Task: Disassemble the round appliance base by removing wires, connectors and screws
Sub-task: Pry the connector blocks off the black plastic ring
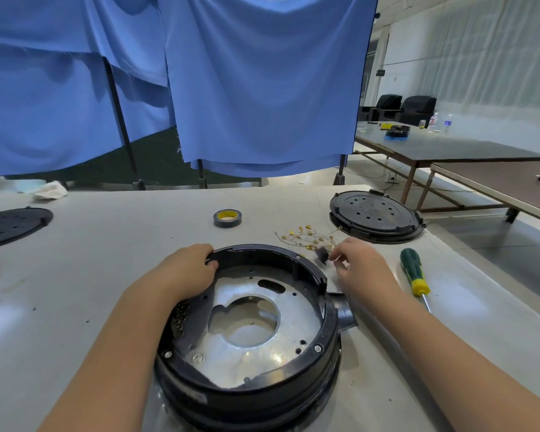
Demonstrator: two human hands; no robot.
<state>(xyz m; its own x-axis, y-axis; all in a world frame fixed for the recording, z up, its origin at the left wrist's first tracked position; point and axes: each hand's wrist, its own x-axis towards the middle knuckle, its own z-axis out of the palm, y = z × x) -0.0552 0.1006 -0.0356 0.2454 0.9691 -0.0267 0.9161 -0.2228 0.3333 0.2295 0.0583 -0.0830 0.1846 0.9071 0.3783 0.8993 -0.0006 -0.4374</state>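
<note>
Left hand (190,269) curls over far-left rim of round black appliance base (250,338) sitting open-side-up at table (91,244) centre, tape roll (227,217) behind it, right hand (360,263) pinching small dark connector (321,254) beside loose wires (309,236), screwdriver (413,272) lying farther right, black round cover (374,216) beyond.

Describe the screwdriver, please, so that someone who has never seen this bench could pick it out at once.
Start at the round appliance base in front of the person on the pale table. Past the right hand, the screwdriver lies flat on the table. Its green handle with a yellow collar makes it the only tool there, unlike the tape roll farther back.
</note>
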